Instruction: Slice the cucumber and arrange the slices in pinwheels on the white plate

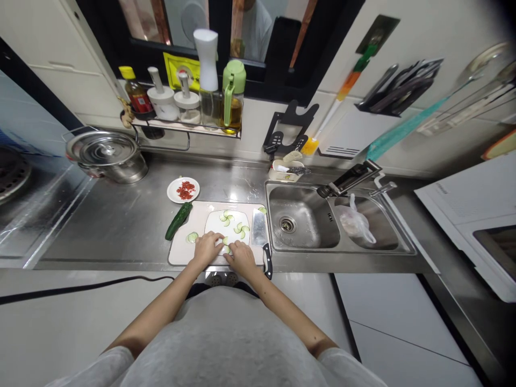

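Note:
My left hand (207, 248) and my right hand (242, 253) rest close together on the near edge of a white plate (213, 219), fingertips pinched on cucumber slices (226, 248) between them. The plate lies on a pale cutting board (179, 252) and carries cucumber slices laid in small pinwheel shapes (241, 228). A half cucumber (178, 220) lies across the board's left edge, with one loose slice (192, 236) beside it. A cleaver (260, 232) with a black handle lies flat on the board's right side, just right of my right hand.
A small dish of chopped red chilli (183, 190) sits behind the board. A lidded steel pot (105, 155) stands at the left. A double sink (302, 217) holding a plastic bag (355, 223) is at the right. A condiment rack (185, 102) hangs on the wall.

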Tool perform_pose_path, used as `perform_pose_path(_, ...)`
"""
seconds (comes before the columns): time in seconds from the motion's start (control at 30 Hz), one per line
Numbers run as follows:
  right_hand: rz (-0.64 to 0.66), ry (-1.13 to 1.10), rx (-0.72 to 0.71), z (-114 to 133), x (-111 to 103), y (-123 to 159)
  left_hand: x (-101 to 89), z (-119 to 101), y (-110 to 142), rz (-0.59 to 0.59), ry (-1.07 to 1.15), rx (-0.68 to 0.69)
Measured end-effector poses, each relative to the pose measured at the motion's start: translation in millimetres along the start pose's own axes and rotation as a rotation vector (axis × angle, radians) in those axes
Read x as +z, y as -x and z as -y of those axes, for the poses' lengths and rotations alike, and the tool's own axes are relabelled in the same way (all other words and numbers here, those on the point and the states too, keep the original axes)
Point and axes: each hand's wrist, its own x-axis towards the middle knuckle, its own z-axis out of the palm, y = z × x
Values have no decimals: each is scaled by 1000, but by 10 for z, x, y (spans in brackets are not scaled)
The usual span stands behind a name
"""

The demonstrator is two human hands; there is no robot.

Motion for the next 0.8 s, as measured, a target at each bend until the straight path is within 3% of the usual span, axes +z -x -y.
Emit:
perform_pose_path(0.27, -7, 53, -1, 16, 8, -2, -68, -60, 6, 17, 11, -8)
perform_pose_path(0.8, -2, 50, 3, 36, -20, 12, 8, -98, 27, -16, -22, -36)
